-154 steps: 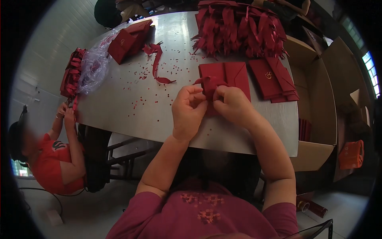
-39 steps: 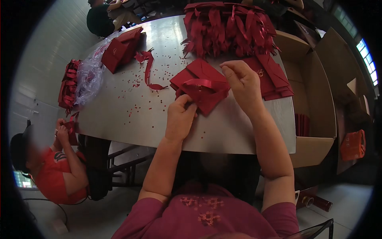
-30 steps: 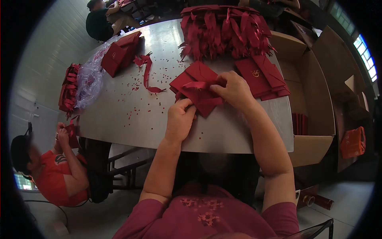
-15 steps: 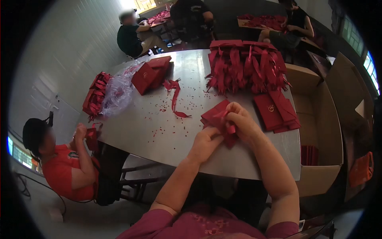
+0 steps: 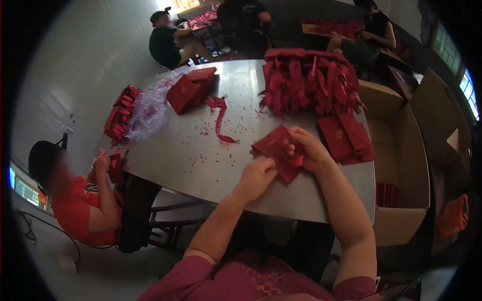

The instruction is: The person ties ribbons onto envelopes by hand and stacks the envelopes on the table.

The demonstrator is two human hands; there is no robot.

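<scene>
A small red paper gift bag lies tilted over the near part of the metal table, between my hands. My left hand is closed at its lower left edge, thumb and fingers pinched together. On the right side, my right hand is bent round a red ribbon at the bag, with its fingertips partly hidden. Just right of that hand lie several flat red gift bags, the upper one with a gold emblem.
A big row of red bags with hanging ribbons stands at the back of the table. Loose ribbon, red bits, more bags and clear plastic lie leftward. An open carton stands right. A co-worker sits left.
My right hand has shifted slightly right and its fingers have spread a little from the left hand. More of the bag's front shows. The view has moved slightly.
</scene>
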